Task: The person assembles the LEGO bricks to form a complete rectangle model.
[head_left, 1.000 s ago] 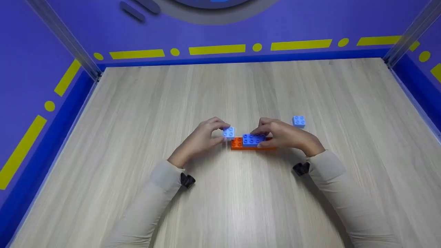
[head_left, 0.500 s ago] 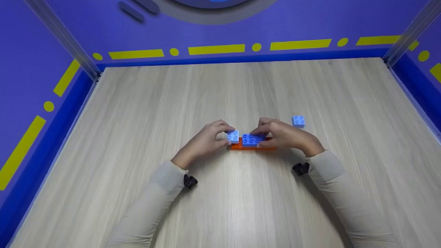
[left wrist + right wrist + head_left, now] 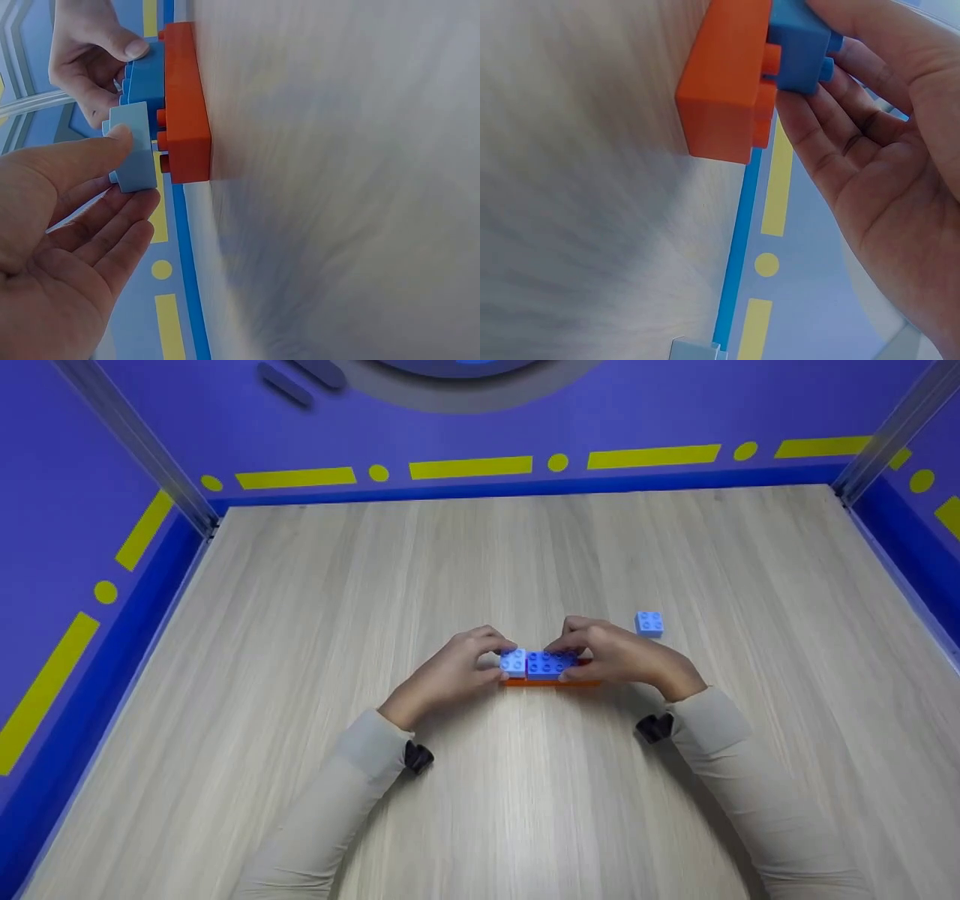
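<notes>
My left hand [image 3: 457, 667] pinches a light blue square brick [image 3: 133, 146] between thumb and fingers. That brick hovers just above the left end studs of a long orange brick [image 3: 186, 105], with a small gap visible in the left wrist view. On the middle of the orange brick sits a darker blue brick [image 3: 546, 664]. My right hand [image 3: 622, 654] grips this blue brick by its sides. In the right wrist view, bare orange studs show at the right end, beside the right fingers [image 3: 808, 124].
A second light blue square brick [image 3: 649, 624] lies on the wooden table [image 3: 480, 795], behind the right hand. Blue panels [image 3: 480, 435] with yellow markings wall the table at the back and sides.
My left hand has moved right and slightly nearer the body, bringing the light blue brick from beside the orange brick's left end to over it. The right hand has stayed still.
</notes>
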The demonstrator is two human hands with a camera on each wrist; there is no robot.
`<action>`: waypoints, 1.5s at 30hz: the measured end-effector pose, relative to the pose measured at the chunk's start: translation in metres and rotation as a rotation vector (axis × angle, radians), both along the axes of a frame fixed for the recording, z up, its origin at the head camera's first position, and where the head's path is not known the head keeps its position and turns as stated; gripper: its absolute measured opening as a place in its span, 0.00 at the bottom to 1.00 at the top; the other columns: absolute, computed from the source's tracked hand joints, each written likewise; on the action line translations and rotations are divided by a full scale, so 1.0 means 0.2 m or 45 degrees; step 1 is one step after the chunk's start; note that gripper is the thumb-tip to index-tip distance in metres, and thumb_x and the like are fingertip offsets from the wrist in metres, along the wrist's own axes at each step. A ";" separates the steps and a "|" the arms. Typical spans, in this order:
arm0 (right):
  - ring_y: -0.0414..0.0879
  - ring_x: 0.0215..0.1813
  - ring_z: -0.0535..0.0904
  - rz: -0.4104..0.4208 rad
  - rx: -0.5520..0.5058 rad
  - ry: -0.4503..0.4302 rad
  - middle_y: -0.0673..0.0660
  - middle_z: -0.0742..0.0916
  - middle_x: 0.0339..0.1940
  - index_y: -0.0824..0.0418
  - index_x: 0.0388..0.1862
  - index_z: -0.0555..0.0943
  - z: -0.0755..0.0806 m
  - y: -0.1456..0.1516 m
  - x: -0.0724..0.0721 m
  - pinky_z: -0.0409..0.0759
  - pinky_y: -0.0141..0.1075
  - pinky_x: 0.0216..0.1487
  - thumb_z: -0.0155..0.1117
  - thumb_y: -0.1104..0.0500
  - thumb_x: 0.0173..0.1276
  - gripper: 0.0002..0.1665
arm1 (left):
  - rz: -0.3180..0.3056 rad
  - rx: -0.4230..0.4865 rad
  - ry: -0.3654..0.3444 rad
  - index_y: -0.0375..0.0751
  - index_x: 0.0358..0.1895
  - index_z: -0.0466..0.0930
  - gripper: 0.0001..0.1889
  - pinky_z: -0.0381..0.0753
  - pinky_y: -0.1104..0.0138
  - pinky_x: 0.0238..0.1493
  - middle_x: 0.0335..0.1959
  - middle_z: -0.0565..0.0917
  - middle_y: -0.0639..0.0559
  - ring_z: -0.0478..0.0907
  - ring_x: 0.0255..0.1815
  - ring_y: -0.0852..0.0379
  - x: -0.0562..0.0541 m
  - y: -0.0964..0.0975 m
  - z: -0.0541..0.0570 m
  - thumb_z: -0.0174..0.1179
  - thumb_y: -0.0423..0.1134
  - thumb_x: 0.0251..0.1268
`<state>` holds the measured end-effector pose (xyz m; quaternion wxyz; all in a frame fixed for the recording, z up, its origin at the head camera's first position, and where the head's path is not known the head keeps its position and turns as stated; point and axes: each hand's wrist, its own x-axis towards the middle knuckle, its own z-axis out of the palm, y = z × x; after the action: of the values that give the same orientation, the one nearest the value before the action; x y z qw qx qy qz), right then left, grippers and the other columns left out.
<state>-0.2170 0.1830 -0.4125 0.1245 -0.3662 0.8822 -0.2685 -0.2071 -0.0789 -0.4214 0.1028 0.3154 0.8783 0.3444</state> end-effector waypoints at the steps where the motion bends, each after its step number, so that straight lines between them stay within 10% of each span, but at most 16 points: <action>1: 0.46 0.44 0.79 0.001 -0.001 0.002 0.54 0.79 0.38 0.64 0.52 0.83 0.00 0.00 0.00 0.83 0.41 0.45 0.68 0.63 0.61 0.20 | 0.001 -0.006 -0.002 0.40 0.57 0.79 0.18 0.76 0.61 0.60 0.52 0.80 0.50 0.76 0.56 0.54 0.00 0.00 0.00 0.62 0.33 0.63; 45: 0.46 0.44 0.77 -0.040 -0.004 -0.050 0.54 0.79 0.38 0.63 0.53 0.83 -0.01 -0.01 0.00 0.81 0.42 0.48 0.69 0.62 0.60 0.20 | 0.067 -0.038 -0.088 0.42 0.57 0.80 0.18 0.76 0.61 0.59 0.50 0.80 0.51 0.76 0.54 0.56 -0.01 0.02 -0.01 0.62 0.35 0.64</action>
<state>-0.2170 0.1810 -0.4139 0.1369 -0.3472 0.8848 -0.2789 -0.2081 -0.0743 -0.4234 0.1288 0.2785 0.8872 0.3446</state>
